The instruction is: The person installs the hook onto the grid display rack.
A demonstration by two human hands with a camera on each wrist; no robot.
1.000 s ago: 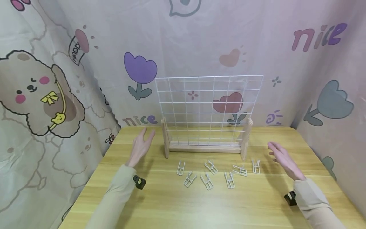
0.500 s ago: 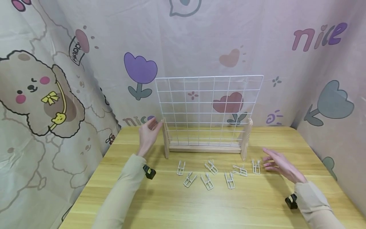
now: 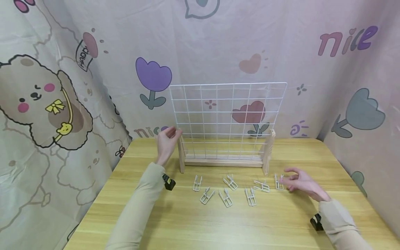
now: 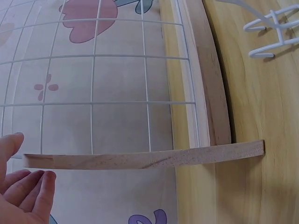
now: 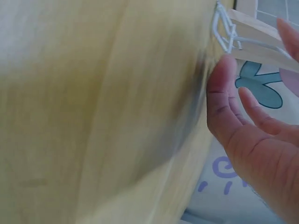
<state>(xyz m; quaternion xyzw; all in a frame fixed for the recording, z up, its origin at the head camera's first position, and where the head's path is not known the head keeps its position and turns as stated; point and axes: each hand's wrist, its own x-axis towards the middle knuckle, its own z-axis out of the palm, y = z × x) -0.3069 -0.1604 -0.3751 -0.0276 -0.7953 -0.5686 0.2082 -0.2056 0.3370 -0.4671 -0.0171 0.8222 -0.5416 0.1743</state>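
Observation:
A white wire grid panel [image 3: 225,111] stands upright in a pale wooden stand [image 3: 223,162] near the table's back. At the top of the stand's left post [image 4: 117,161], my left hand [image 3: 166,140] has thumb and fingers on either side of the wood; the left wrist view shows the thumb apart from it. Several white wire hooks [image 3: 251,197] lie on the table before the stand. Beside the rightmost hook [image 3: 277,183] is my right hand [image 3: 302,182], fingers bent and spread from the thumb. One fingertip is close to that hook [image 5: 224,30]; contact is unclear.
The wooden table [image 3: 200,225] runs back to a patterned curtain [image 3: 200,45], which also hangs at both sides. Black wrist cameras [image 3: 169,182] sit at both sleeves. The stand's right post [image 3: 267,152] rises behind the rightmost hook.
My left hand has moved right and up to the left post's top. My right hand has moved left to the rightmost hook, its fingers bending more. Stand and hooks have stayed put.

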